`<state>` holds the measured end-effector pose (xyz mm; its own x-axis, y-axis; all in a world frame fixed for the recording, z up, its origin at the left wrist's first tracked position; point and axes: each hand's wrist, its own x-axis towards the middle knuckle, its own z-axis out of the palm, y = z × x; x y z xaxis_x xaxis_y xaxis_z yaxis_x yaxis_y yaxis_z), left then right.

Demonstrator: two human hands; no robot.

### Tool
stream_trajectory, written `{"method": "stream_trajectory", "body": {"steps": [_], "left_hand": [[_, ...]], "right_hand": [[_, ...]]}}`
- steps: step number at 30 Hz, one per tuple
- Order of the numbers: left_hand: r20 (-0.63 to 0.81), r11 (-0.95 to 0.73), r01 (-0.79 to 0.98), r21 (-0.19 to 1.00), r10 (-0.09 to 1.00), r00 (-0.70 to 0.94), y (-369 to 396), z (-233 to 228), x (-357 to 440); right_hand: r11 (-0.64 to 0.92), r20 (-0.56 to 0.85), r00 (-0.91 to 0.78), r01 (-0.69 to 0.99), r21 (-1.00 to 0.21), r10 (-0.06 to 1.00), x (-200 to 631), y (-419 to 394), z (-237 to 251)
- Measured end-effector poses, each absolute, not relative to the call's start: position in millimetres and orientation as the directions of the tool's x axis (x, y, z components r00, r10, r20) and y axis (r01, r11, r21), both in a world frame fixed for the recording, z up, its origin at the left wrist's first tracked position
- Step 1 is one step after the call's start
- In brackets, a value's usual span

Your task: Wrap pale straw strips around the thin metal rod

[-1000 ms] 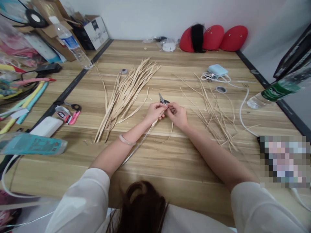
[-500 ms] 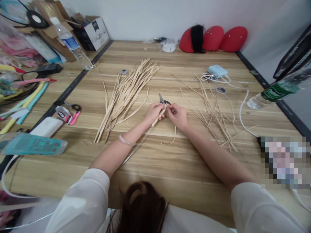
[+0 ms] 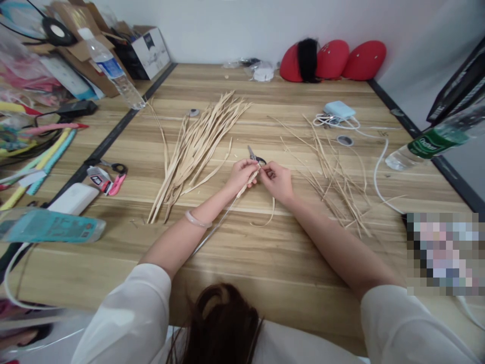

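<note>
Wooden table fills the view. Big bundle of dry straw strips at 11 o'clock of the hands, fanned toward the far edge. Looser scatter of thin strips at 3 o'clock, well apart from the bundle. Plastic water bottle far off at 10 o'clock; white cable at 3 o'clock past the scatter. Scissors at 12 o'clock, just beyond the fingertips, touching nothing as far as I can tell.

Left hand closed around a wrapped straw stem at table centre; a thin wire runs back from it toward 7 o'clock. Right hand pinches closed on a single straw strip at the stem's top; loose tail curls on the table at 6 o'clock.

Risks, judged: the dry strip could crack or split if pulled too hard round the stem; the wrap could loosen if the left pinch slackens; the tail could snag under the right wrist.
</note>
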<state>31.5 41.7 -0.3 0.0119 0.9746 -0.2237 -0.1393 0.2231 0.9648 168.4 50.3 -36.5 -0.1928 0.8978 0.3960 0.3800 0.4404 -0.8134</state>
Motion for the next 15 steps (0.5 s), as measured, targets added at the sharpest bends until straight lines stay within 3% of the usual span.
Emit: {"method": "stream_trajectory", "body": {"steps": [15], "left_hand": [[-0.224,0.227,-0.127,0.966,0.974,0.036,37.9,4.1,32.4]], "right_hand": [[0.459,0.414,-0.199,0.416,-0.785,0.888,168.2,49.7,-34.4]]}}
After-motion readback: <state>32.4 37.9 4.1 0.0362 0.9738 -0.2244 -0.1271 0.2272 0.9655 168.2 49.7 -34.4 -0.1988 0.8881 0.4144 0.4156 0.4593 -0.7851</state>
